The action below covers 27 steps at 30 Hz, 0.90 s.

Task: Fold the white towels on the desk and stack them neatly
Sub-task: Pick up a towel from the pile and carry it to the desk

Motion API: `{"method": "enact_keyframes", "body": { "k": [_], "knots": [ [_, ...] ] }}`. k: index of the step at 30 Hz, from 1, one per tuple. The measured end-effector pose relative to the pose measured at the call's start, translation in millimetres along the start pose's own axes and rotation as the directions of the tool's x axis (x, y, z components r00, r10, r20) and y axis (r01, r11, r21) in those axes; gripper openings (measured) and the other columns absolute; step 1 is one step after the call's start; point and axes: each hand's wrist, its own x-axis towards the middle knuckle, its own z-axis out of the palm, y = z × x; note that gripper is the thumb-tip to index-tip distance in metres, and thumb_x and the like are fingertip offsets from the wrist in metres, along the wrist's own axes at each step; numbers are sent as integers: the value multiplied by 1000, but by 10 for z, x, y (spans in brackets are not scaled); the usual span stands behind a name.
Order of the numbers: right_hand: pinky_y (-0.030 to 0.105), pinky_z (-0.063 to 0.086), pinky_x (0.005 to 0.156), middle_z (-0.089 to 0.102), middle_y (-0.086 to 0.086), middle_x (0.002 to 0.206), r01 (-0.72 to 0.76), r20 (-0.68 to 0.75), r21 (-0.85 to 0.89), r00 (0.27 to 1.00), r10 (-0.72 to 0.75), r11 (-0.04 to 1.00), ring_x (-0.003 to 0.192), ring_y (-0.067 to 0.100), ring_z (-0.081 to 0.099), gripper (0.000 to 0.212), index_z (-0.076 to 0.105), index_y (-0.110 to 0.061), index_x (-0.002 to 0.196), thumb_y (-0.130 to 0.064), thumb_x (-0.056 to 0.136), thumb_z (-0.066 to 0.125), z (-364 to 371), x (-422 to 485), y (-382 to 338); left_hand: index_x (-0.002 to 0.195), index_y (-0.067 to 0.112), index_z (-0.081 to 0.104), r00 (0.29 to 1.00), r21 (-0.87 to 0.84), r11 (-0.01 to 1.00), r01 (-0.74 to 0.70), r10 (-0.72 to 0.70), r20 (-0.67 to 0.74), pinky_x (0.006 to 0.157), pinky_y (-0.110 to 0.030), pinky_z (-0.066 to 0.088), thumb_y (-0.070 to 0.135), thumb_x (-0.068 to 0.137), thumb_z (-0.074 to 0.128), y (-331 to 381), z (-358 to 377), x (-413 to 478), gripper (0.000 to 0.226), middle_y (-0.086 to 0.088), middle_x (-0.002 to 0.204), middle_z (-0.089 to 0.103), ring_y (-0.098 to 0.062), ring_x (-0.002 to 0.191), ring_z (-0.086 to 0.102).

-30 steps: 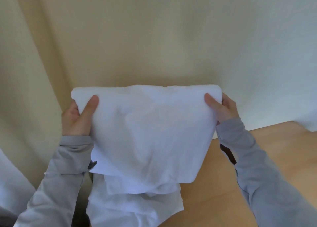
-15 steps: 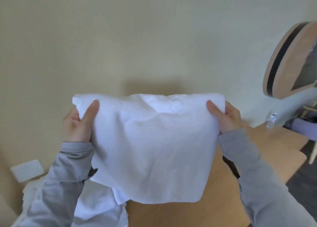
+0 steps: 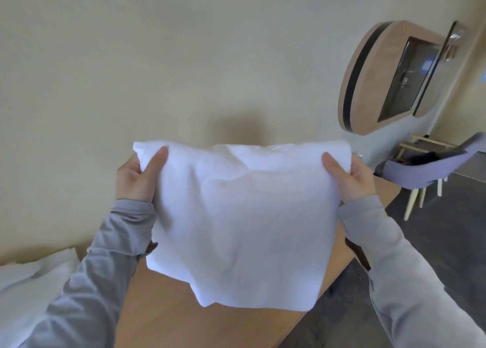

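Left hand [image 3: 136, 179] and right hand [image 3: 349, 179] each pinching a top corner of towel [image 3: 242, 224], thumbs in front, towel hanging above desk [image 3: 163, 316], grip unchanged, view swung right, pile [image 3: 31, 276] now far left, chair [image 3: 426, 174] newly visible

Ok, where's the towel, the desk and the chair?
towel [image 3: 244, 224], head view, middle of the hanging cloth.
desk [image 3: 163, 318], head view, bare wood below the towel.
chair [image 3: 420, 176], head view, its purple seat shell.

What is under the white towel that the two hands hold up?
Below the held towel, the wooden desk shows; whatever lies behind the hanging cloth is hidden.
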Motion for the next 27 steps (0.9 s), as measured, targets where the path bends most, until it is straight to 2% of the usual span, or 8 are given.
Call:
{"method": "enact_keyframes", "body": {
  "k": [2, 8, 14, 17, 20, 24, 26, 27],
  "knots": [
    [21, 52, 69, 61, 28, 115, 16, -22, -17, 1000, -16, 1000, 83, 20, 60, 28, 59, 7, 108, -13, 89, 60, -139, 152, 120, 88, 11, 57, 1000, 31, 999, -7, 7, 20, 63, -32, 33, 30, 85, 67, -91, 256, 83, 21, -8, 85, 45, -19, 76, 39],
    [14, 50, 64, 65, 9, 96, -19, -76, -78, 997, 13, 997, 70, 5, 58, 14, 61, -8, 100, -15, 88, 62, -338, 679, 678, 82, 8, 59, 993, 151, 986, 67, -80, 84, 59, -18, 43, 29, 86, 65, -569, 887, 428, 22, -9, 79, 54, -18, 73, 49],
    [8, 47, 60, 61, 1, 86, -16, -133, -138, 991, -3, 990, 67, -2, 55, 25, 61, 0, 106, -17, 88, 62, -279, 1432, 1031, 83, 8, 62, 984, 179, 972, 149, -164, 70, 61, -21, 44, 28, 84, 67, -966, 1501, 956, 21, -9, 81, 59, -18, 74, 51],
    [3, 42, 54, 58, -7, 78, 29, -170, -154, 984, -56, 988, 56, -14, 54, 16, 60, -8, 99, -19, 88, 63, -269, 1691, 992, 75, 13, 61, 982, 218, 965, 143, -166, 94, 64, -21, 44, 28, 84, 67, -964, 1775, 1239, 19, -4, 75, 60, -14, 68, 53],
    [6, 46, 59, 61, -14, 78, 34, -186, -143, 981, -60, 989, 61, -13, 56, 9, 62, -16, 92, -22, 86, 65, -265, 1740, 1052, 77, 11, 62, 980, 321, 938, 132, -172, 102, 63, -22, 43, 32, 83, 68, -1001, 1898, 1461, 22, -5, 76, 60, -14, 65, 53],
    [7, 46, 52, 65, -15, 74, -105, -200, -57, 975, 92, 993, 60, -10, 59, 8, 62, -26, 80, -29, 82, 69, -196, 1643, 1597, 74, 15, 64, 954, 526, 835, 160, -268, 134, 47, -13, 45, 39, 78, 70, -1177, 1901, 1781, 25, 2, 68, 61, -10, 57, 55],
    [17, 53, 60, 69, -10, 86, -298, -175, 53, 937, 302, 953, 73, 0, 66, 13, 65, -22, 93, -26, 82, 70, -78, 1470, 2083, 90, 10, 67, 926, 647, 737, 197, -357, 125, 59, -19, 50, 39, 79, 70, -1452, 1925, 1911, 31, -3, 80, 66, -17, 70, 63],
    [27, 56, 71, 70, -2, 99, -415, -140, 64, 897, 420, 908, 85, 10, 67, 24, 64, -18, 106, -21, 82, 69, -15, 1371, 2354, 105, 7, 64, 910, 725, 658, 202, -401, 110, 74, -26, 51, 40, 80, 70, -1669, 1941, 1940, 42, -9, 96, 67, -25, 88, 64]
  ]
}}
